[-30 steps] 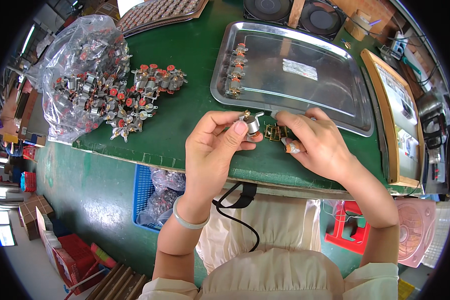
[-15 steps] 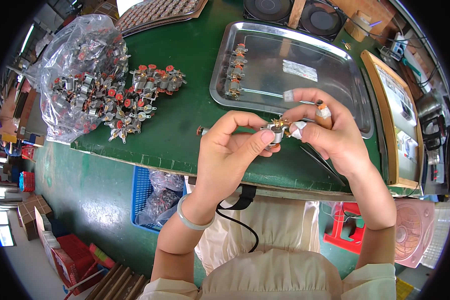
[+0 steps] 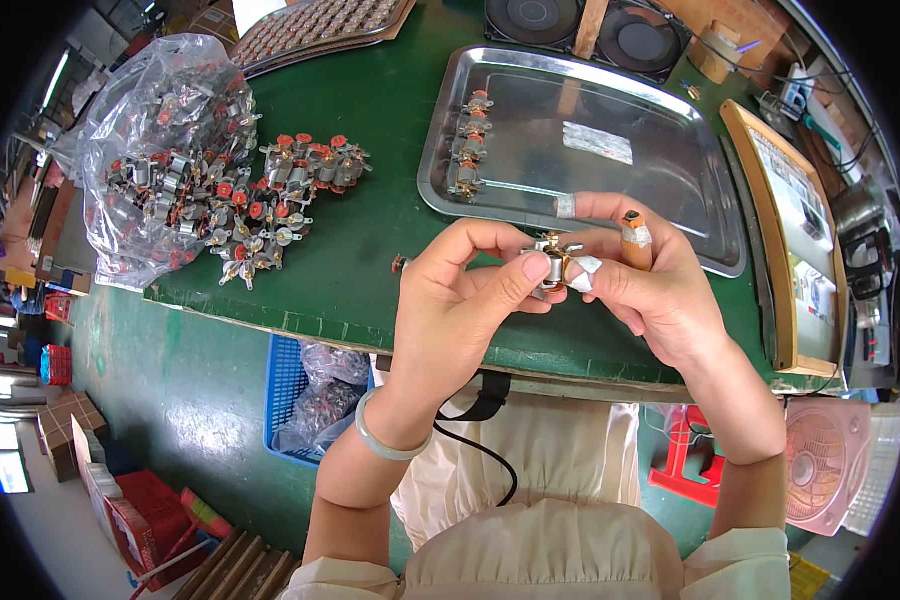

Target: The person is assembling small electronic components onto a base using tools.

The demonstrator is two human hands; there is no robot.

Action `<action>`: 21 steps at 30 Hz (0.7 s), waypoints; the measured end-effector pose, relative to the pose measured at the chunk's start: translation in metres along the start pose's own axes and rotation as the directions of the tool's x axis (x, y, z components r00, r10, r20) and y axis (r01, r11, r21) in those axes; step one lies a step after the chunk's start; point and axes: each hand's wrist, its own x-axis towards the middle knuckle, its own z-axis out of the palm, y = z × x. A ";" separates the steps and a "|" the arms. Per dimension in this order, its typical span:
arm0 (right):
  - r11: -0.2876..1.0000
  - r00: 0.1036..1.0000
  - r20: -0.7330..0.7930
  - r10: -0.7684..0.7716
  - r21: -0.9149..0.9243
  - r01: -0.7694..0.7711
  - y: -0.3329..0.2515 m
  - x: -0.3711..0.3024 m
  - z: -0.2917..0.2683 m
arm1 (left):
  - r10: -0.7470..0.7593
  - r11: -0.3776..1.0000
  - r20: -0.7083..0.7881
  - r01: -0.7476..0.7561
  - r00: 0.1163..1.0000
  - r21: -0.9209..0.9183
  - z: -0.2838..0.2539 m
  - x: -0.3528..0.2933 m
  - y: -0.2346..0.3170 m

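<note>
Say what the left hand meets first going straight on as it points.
Likely the right hand, its taped thumb at the motor the left hand holds; depth is unclear.

My left hand (image 3: 452,308) was brightly lit; the metal tray (image 3: 670,160) shone along its rim; left of the tray, the plastic bag (image 3: 115,110) glinted; well beyond it, straight lines curved toward black corners.
</note>
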 end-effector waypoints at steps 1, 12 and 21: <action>1.000 1.000 0.009 -0.004 -0.002 0.004 0.001 0.000 0.000 | -0.009 1.000 0.003 0.009 1.000 -0.012 0.000 0.000 0.000; 0.999 0.999 -0.014 -0.034 0.020 0.035 0.001 -0.005 -0.003 | -0.037 0.999 0.026 0.037 0.999 0.002 0.004 0.000 0.001; 0.939 0.960 -0.084 -0.268 -0.246 0.240 0.008 -0.017 -0.007 | 0.031 0.999 0.043 -0.032 0.999 0.033 0.007 -0.002 -0.003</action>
